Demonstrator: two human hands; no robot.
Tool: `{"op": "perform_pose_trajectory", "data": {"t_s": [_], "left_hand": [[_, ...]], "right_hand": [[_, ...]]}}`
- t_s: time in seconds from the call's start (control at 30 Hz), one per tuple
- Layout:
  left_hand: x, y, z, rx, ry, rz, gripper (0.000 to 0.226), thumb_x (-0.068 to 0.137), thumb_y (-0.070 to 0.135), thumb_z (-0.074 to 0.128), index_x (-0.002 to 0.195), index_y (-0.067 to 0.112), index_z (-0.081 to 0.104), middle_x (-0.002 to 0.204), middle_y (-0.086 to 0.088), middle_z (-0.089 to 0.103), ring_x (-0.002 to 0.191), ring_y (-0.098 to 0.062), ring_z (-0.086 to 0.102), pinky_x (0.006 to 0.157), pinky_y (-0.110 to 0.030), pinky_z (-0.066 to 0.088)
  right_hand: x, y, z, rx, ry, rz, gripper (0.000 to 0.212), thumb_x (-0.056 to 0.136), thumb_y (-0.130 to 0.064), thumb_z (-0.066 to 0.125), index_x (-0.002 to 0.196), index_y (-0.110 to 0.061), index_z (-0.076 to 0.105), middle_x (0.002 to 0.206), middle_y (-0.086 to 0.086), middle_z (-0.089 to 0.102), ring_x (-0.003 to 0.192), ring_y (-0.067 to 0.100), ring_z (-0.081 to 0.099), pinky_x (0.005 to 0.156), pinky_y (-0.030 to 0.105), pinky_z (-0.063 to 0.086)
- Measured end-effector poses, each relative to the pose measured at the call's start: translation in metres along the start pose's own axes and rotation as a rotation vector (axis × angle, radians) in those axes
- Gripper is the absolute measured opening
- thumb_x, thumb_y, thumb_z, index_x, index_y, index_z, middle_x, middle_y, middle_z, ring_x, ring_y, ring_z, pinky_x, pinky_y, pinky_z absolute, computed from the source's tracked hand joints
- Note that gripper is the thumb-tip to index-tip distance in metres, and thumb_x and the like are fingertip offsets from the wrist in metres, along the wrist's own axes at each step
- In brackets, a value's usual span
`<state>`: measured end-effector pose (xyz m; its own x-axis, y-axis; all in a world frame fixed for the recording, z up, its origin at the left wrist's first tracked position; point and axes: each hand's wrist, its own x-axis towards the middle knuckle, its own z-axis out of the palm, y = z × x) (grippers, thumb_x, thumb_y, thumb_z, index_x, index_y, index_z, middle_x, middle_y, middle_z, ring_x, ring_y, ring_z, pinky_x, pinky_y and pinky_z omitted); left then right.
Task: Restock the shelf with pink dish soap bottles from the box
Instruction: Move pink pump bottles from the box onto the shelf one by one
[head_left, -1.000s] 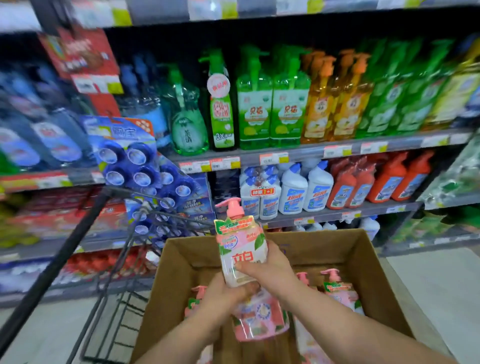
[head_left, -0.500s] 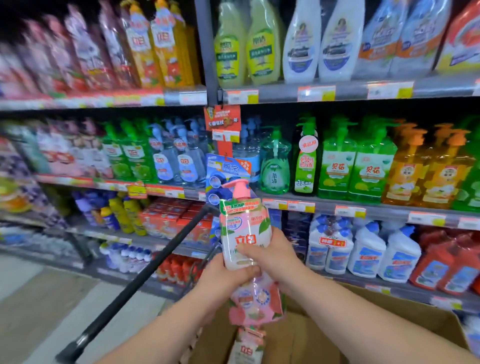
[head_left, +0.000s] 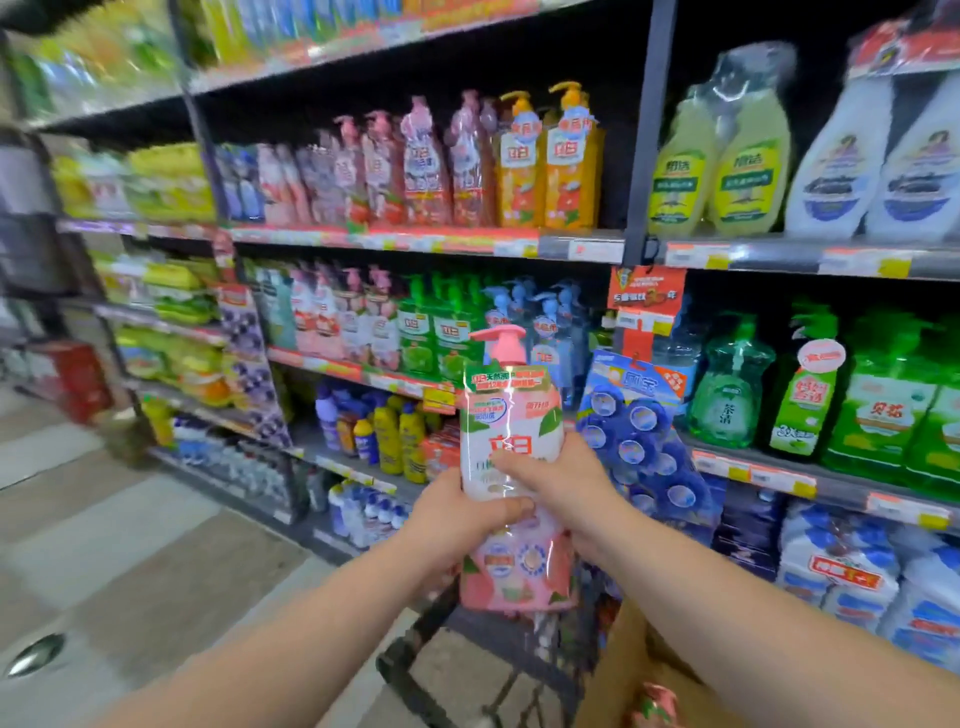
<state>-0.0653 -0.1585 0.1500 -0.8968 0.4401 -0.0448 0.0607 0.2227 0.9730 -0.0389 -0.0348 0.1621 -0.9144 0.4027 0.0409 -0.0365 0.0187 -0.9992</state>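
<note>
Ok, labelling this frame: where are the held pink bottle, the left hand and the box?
pink bottle (head_left: 511, 418), head view, front label.
left hand (head_left: 457, 514), head view, back of hand.
box (head_left: 613, 675), head view, cardboard wall.

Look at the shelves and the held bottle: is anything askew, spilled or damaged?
Nothing looks spilled or damaged. The pink dish soap bottle is upright, held by the left hand and right hand. Only the blue hanging pack looks askew, tilted across the shelf front.

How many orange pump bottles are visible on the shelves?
2 orange pump bottles on the upper shelf: one beside the pink packs, one right of it. More may hide behind.
</note>
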Motion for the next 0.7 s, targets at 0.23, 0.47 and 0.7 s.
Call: {"op": "perform_pose_trajectory", "data": {"t_s": [0.23,0.47,0.7], "left_hand": [[-0.023,-0.014,-0.152,0.043,0.136,0.067,0.021,0.072,0.016,0.078,0.09,0.021,0.07,0.092,-0.006,0.075,0.086,-0.023,0.071,0.082,-0.04,0.057],[-0.042,-0.027,-0.258,-0.018,0.246,0.082,0.018,0.073,0.01,0.076,0.084,0.022,0.069,0.093,-0.009,0.075,0.089,-0.027,0.071,0.082,-0.041,0.058],[-0.029,-0.039,-0.328,-0.028,0.378,0.104,0.018,0.073,0.011,0.077,0.073,0.024,0.065,0.079,0.002,0.074,0.076,-0.016,0.071,0.073,-0.033,0.057]], "right_hand": [[-0.006,-0.023,0.153,0.059,-0.129,-0.086,0.032,0.078,-0.002,0.073,0.108,-0.008,0.067,0.103,0.012,0.073,0.093,0.027,0.07,0.084,0.04,0.057],[0.0,-0.034,0.267,0.057,-0.241,-0.125,0.03,0.076,-0.002,0.074,0.102,-0.014,0.068,0.098,0.009,0.074,0.081,0.018,0.072,0.072,0.032,0.058],[0.027,-0.039,0.344,0.027,-0.328,-0.155,0.033,0.075,-0.003,0.075,0.105,-0.014,0.067,0.098,0.007,0.074,0.087,0.022,0.071,0.073,0.033,0.057]]}}
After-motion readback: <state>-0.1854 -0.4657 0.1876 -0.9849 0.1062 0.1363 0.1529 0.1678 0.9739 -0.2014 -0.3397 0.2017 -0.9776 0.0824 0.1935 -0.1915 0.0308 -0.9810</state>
